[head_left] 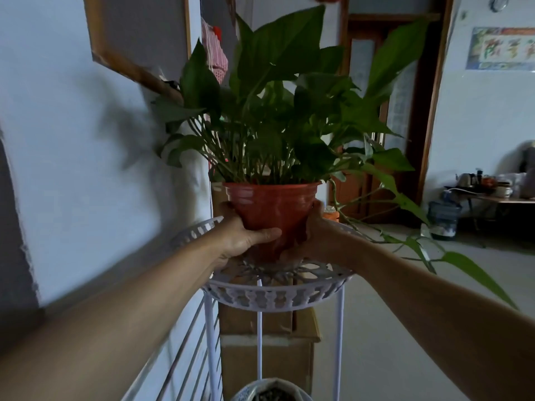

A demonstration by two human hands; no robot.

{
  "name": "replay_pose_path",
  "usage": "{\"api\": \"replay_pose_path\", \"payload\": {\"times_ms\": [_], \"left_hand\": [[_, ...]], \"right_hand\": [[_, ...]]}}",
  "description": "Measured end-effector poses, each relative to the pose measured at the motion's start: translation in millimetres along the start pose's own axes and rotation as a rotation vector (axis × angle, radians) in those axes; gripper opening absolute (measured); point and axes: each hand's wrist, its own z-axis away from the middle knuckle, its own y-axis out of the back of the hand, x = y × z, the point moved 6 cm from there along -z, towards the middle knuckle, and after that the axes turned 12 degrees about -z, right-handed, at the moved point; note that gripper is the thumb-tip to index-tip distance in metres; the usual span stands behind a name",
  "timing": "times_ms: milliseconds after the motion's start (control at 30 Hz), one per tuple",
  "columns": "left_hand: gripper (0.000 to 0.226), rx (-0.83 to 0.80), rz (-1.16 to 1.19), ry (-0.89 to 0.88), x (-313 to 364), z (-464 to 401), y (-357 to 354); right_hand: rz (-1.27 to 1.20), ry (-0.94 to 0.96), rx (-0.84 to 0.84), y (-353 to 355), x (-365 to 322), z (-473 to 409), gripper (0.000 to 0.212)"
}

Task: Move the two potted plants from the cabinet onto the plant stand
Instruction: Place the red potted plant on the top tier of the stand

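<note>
A leafy green plant in a red-brown plastic pot point(270, 206) is held between both hands over the top tray point(275, 296) of a white metal plant stand. My left hand point(246, 235) grips the pot's left side, thumb across its front. On the pot's right side is my right hand point(311, 230), fingers wrapped low around it. The pot's base sits at or just above the tray floor; whether they touch is hidden by my hands. A second pot point(270, 393) with soil shows on a lower tier at the bottom edge.
A white wall runs close on the left with a wood-framed board point(139, 33). Cardboard boxes point(269, 342) stand behind the stand. A long trailing vine point(417, 244) hangs to the right. A doorway, a low table with kettles point(489, 186) and a bucket point(443, 219) lie at the right.
</note>
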Motion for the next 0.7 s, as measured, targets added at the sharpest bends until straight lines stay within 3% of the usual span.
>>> {"api": "replay_pose_path", "payload": {"times_ms": [167, 300, 333, 433, 467, 533, 633, 700], "left_hand": [[0.097, 0.013, -0.059, 0.03, -4.9, -3.0, 0.7], [0.095, -0.011, -0.04, 0.049, -5.6, -2.3, -1.1], [0.087, -0.018, -0.035, 0.065, -7.8, -3.3, -1.5], [0.035, -0.022, -0.015, 0.086, -7.9, 0.5, -2.6], [0.029, -0.025, -0.001, 0.095, -7.9, 2.1, -2.9], [0.04, -0.035, 0.005, 0.098, -7.8, 3.9, -2.9], [0.094, -0.021, -0.026, 0.102, -6.1, 7.6, -1.3], [0.105, 0.024, -0.054, 0.092, -4.2, 10.1, 0.9]], "right_hand": [[0.022, -0.017, 0.035, 1.1, 1.6, -2.0, 0.121], [0.046, -0.02, 0.054, 1.0, 3.6, -3.5, 0.126], [0.045, -0.023, 0.058, 0.9, 3.9, -2.8, 0.126], [0.045, -0.013, 0.088, 1.2, 3.0, -1.2, 0.123], [0.055, -0.01, 0.091, 0.9, 1.9, 0.4, 0.122], [0.073, -0.013, 0.079, -0.1, 0.9, 2.1, 0.121], [0.082, -0.034, 0.053, -1.2, -3.2, 8.9, 0.121], [0.056, -0.052, 0.046, -0.4, -6.6, 13.8, 0.122]]}}
